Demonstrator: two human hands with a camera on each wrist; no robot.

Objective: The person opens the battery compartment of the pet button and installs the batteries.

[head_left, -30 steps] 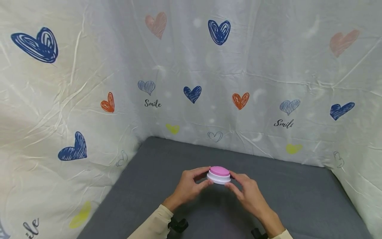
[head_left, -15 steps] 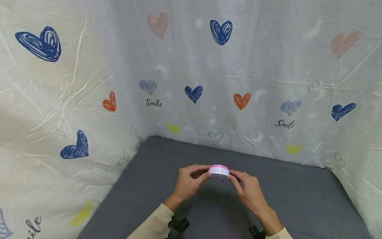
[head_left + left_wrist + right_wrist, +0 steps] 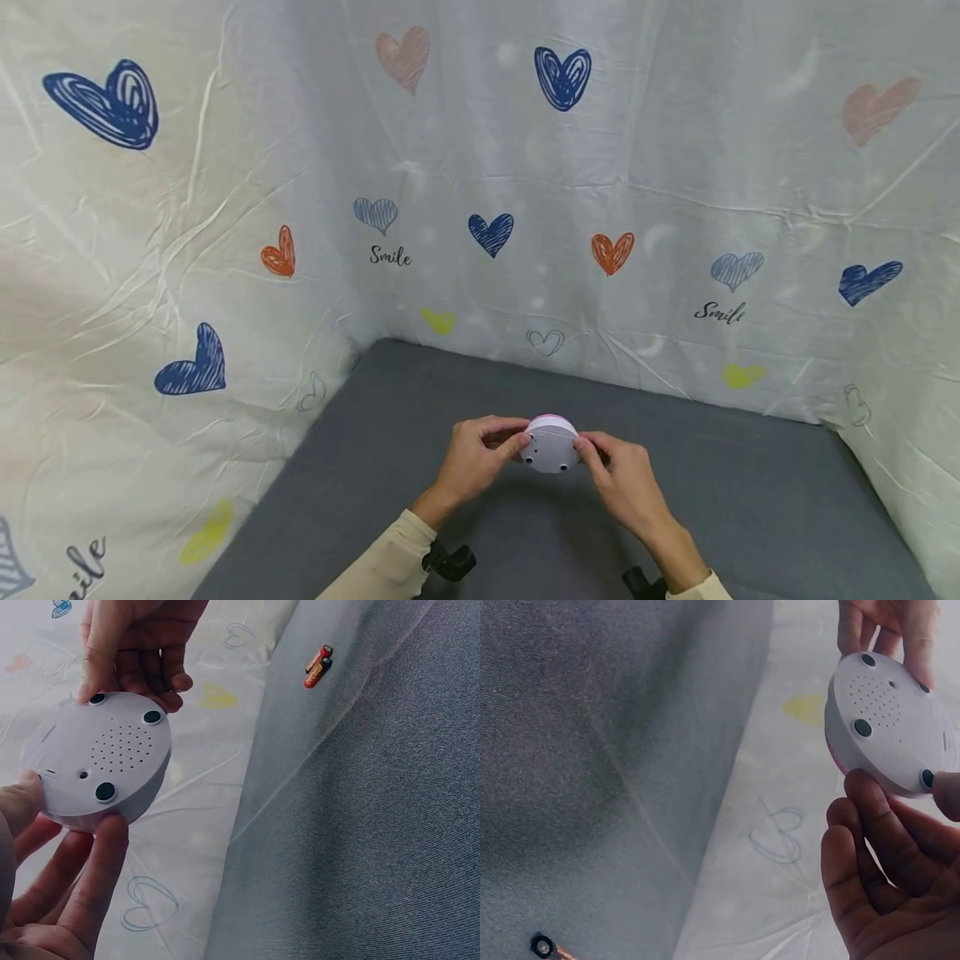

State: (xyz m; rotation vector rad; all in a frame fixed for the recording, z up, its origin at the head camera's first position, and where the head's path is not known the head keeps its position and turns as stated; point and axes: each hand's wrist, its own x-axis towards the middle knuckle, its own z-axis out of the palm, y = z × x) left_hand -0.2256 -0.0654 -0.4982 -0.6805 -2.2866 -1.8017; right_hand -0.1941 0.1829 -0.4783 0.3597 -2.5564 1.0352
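A round white button device [image 3: 551, 446] with a pink top is held above the grey mat [image 3: 750, 500]. It is tipped so its white underside faces me, showing black rubber feet and a patch of speaker holes [image 3: 124, 746]. My left hand [image 3: 513, 446] pinches its left rim between thumb and fingers. My right hand [image 3: 588, 450] pinches the right rim. In the left wrist view the device [image 3: 97, 761] fills the upper left; in the right wrist view the device [image 3: 889, 724] sits at upper right above my right hand's fingers [image 3: 866, 825].
White cloth printed with hearts [image 3: 487, 233] walls in the mat on the left, back and right. Two red batteries [image 3: 318, 666] lie on the mat near the cloth's edge; the end of one battery [image 3: 544, 946] also shows in the right wrist view.
The device was upright with its pink top facing up. Both hands have tipped it over, so its underside now faces me.
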